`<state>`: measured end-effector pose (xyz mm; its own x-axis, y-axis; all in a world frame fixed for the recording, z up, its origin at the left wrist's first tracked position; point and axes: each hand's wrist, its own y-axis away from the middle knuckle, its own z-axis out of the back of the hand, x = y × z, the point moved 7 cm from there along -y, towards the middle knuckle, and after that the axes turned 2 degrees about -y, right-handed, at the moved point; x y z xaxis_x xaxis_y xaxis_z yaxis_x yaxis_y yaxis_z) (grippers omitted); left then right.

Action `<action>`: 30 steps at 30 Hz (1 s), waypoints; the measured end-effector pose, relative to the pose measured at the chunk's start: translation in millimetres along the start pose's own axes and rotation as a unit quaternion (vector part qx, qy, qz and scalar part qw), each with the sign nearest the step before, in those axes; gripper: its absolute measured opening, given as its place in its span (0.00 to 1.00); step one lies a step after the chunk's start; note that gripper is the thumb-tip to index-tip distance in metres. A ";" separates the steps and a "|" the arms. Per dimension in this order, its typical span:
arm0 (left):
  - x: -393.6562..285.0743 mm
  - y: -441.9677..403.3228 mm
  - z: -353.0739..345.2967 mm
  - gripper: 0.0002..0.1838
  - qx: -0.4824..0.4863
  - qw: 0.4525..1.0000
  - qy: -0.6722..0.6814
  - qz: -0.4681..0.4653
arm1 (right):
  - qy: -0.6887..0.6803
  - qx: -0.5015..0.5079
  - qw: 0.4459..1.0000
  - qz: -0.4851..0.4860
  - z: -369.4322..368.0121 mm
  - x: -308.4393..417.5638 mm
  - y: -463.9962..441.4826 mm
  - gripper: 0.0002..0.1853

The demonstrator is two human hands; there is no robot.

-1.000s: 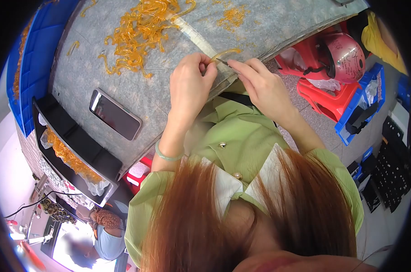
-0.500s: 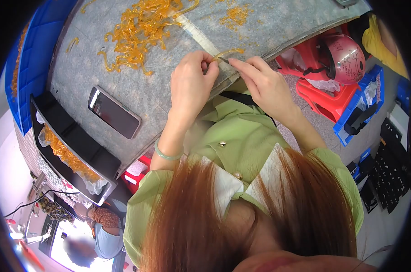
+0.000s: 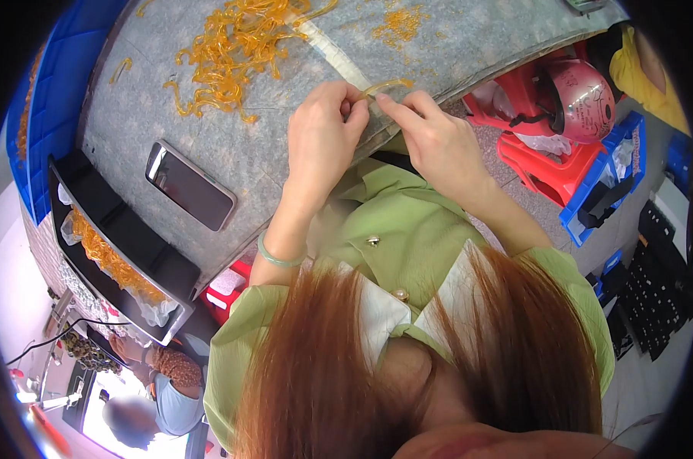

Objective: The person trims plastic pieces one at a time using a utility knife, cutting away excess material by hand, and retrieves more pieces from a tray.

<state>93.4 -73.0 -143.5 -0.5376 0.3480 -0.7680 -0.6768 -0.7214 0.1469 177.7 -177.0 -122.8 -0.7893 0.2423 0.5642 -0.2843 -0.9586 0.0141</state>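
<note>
My left hand is closed, its thumb and forefinger pinching a curved amber plastic strip near the table's edge. The strip's free end arcs out to the right, above my right fingers. My right hand is closed too, with its fingertips against the strip beside my left thumb. What sits between those right fingers is too small and hidden to name. Beyond my left hand lies a tangled heap of similar amber strips. Small amber scraps are scattered farther right on the grey table.
A phone lies left of my left arm. A black bin with bagged amber pieces and a blue crate flank the table. On the right are a pink helmet and a red stool. Another person sits lower left.
My right hand has shifted slightly left, its fingertips closer to my left thumb. The thin dark piece seen at its fingertips earlier is now mostly hidden. My left hand stays nearly still.
</note>
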 end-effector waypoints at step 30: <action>38.5 23.1 11.9 0.07 0.125 0.623 0.760 0.137 | 0.010 -0.030 0.996 0.086 15.6 -8.9 -151.9 0.08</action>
<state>51.1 -69.1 -162.1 0.3175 -0.8738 -0.3684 -0.8241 -0.4464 0.3487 236.4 -35.9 -117.1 -0.8398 0.0785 0.5372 -0.1753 -0.9757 -0.1315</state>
